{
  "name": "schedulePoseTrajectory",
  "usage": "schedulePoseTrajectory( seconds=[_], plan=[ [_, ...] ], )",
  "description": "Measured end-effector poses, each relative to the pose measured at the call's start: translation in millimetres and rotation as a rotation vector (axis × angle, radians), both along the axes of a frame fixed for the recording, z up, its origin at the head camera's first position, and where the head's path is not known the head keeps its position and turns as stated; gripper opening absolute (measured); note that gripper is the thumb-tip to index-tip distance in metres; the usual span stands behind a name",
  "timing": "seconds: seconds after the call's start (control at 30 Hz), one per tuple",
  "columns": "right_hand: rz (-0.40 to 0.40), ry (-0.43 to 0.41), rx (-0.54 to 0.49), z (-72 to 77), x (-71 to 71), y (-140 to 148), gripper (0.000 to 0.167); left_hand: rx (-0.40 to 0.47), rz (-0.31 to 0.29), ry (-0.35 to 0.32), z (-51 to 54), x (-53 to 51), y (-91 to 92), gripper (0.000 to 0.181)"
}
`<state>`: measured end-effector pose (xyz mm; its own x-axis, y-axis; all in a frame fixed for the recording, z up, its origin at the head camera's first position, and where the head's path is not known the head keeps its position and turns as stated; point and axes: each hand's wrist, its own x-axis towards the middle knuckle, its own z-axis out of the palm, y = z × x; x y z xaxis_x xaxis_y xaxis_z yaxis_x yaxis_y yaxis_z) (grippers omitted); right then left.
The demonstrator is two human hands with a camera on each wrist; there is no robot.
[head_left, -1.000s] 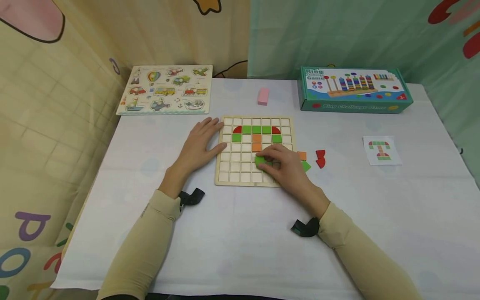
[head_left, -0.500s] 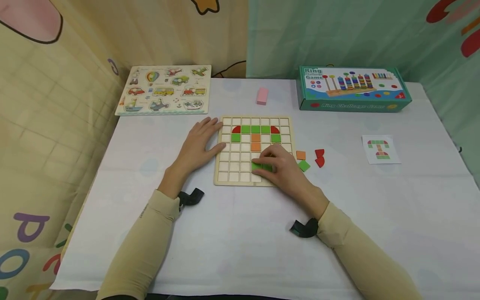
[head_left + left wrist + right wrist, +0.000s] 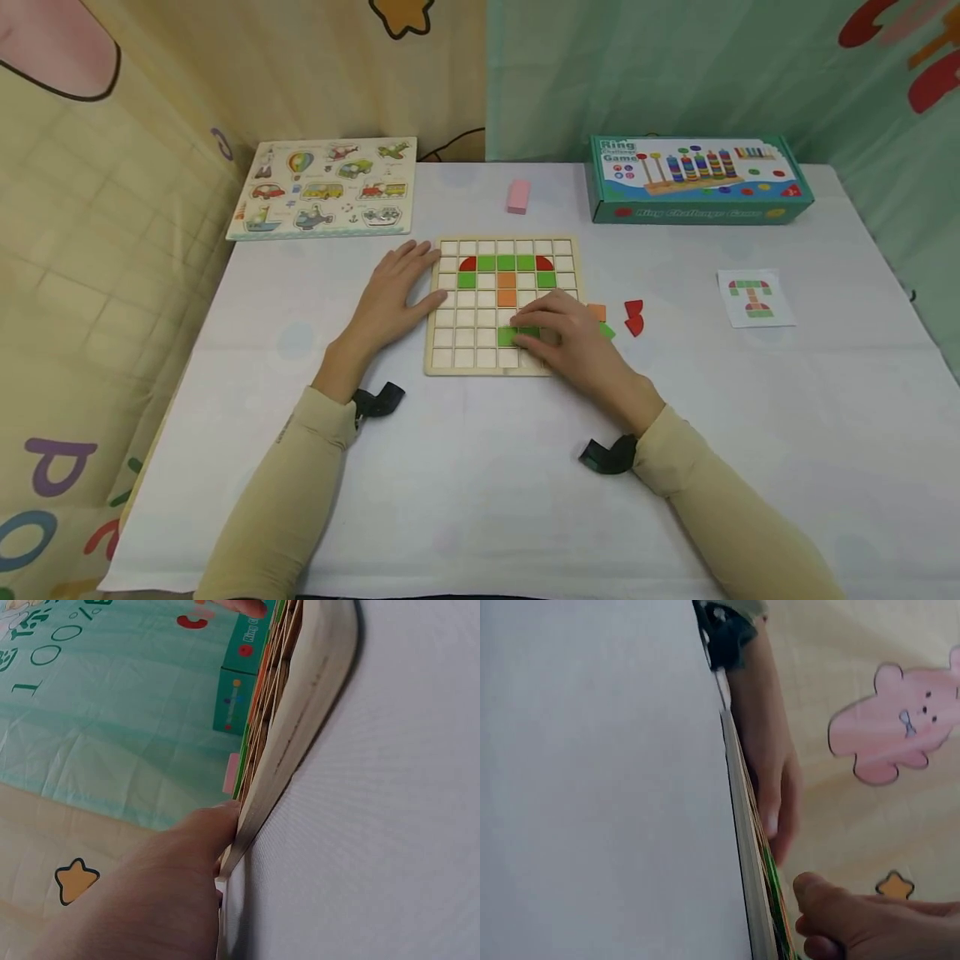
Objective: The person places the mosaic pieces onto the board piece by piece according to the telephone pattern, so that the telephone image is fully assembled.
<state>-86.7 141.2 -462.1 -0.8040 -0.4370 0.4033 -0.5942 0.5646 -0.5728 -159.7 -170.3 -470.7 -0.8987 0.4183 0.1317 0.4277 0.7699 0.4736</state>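
Note:
On the white table lies a wooden grid board (image 3: 444, 358). Its upper cells hold green squares, two red rounded pieces and two orange squares (image 3: 507, 297). Lower down, a green square (image 3: 506, 337) lies in a cell, with more green beside it partly under the right hand. The right hand (image 3: 581, 346) hovers over that spot, thumb and forefinger apart and holding nothing visible; in the right wrist view the right hand (image 3: 862, 919) is just off the board. With fingers spread, the left hand (image 3: 390, 292) touches the board's left edge; its thumb shows in the left wrist view.
Right of the board lie an orange square (image 3: 597, 312), a partly hidden green piece (image 3: 607, 331) and two red pieces (image 3: 633, 317). Farther right is a pattern card (image 3: 756, 298). Behind stand a picture puzzle (image 3: 322, 187), a pink block (image 3: 518, 197) and a green box (image 3: 697, 182).
The green square between the right thumb and forefinger has come down and left into a lower cell, and those fingers have drawn slightly off it. The left hand keeps its place.

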Motion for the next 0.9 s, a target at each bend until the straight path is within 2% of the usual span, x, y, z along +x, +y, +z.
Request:
schedulePoseTrajectory(
  seconds=[0.2, 0.37, 0.47, 0.57, 0.9],
  plan=[
    [-0.193, -0.068, 0.03, 18.5, -14.1, 44, 0.027, 0.006, 0.001, 0.005, -0.8, 1.0, -0.6, 0.069],
    [-0.277, -0.239, 0.137, 32.5, -18.9, 79, 0.042, 0.007, 0.001, 0.011, -2.2, 0.5, -1.2, 0.069],
    [-0.279, -0.346, 0.208, 37.5, -18.5, 89, 0.043, 0.006, -0.002, 0.013, -3.4, -0.6, -1.3, 0.069],
    [-0.256, -0.411, 0.242, 38.8, -18.6, 92, 0.037, 0.002, -0.002, 0.014, -4.1, -1.2, -1.6, 0.069],
    [-0.238, -0.471, 0.218, 37.2, -18.8, 90, 0.025, 0.016, -0.007, 0.014, -2.2, -0.3, -1.8, 0.069]
  ],
)
